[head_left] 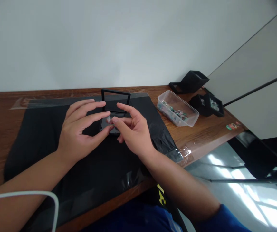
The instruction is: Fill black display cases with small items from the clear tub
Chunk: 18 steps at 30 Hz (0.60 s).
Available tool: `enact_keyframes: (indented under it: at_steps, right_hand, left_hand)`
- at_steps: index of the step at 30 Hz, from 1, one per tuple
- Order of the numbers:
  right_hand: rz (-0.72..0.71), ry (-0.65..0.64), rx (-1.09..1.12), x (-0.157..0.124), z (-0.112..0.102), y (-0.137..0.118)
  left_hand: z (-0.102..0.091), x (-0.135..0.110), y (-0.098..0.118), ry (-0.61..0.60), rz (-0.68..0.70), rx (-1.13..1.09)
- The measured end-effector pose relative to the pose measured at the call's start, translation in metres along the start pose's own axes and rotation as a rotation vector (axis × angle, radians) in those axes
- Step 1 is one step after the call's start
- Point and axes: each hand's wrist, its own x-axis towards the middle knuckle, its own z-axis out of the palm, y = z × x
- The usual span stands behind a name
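My right hand [136, 130] pinches a small clear, shiny piece [109, 119] between thumb and forefinger; its exact kind is too small to tell. Opposite it, my left hand [79, 129] is open, fingers spread and thumb apart, with its forefinger tip close to or touching that piece. Behind and below both hands stands an open black-framed case [116, 91] with a see-through panel in its raised lid. The lower half of this case lies flat on a black mat [85, 183], largely hidden by my fingers.
To the right, a clear plastic tub [193, 120] holds many small wrapped pieces. Beyond it are a black box [194, 82] and black framed cases [217, 106] near the wall. Small coloured bits [232, 126] lie on the wooden table [206, 135]. A white cable [22, 193] crosses my left forearm.
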Motion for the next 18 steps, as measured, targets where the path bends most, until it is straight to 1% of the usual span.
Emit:
enact_keyframes:
  at_steps: [4,6,7,10,13,14,18]
  right_hand:
    - [-0.237,0.146,-0.155,0.0,-0.005,0.004]
    - [-0.339,0.21,-0.214,0.001,-0.008,0.003]
    - [-0.374,0.238,-0.233,0.003,-0.01,0.003]
    - [-0.437,0.291,-0.257,0.007,-0.014,0.002]
    - [-0.477,0.304,-0.275,0.01,-0.017,0.001]
    - [-0.49,0.308,-0.287,0.01,-0.018,0.0]
    - [-0.536,0.342,-0.313,0.011,-0.019,-0.002]
  left_hand:
    - [0.002,0.002,-0.007,-0.013,0.003,-0.026]
    - [0.002,0.003,-0.012,-0.041,-0.046,-0.034]
    - [0.001,0.004,-0.015,-0.035,-0.082,-0.035]
    - [0.001,0.005,-0.025,-0.03,-0.161,-0.037]
    - [0.006,0.005,-0.036,-0.127,-0.144,-0.075]
    - [0.008,0.005,-0.039,-0.183,-0.134,-0.091]
    - [0.017,0.006,-0.044,-0.263,-0.139,-0.125]
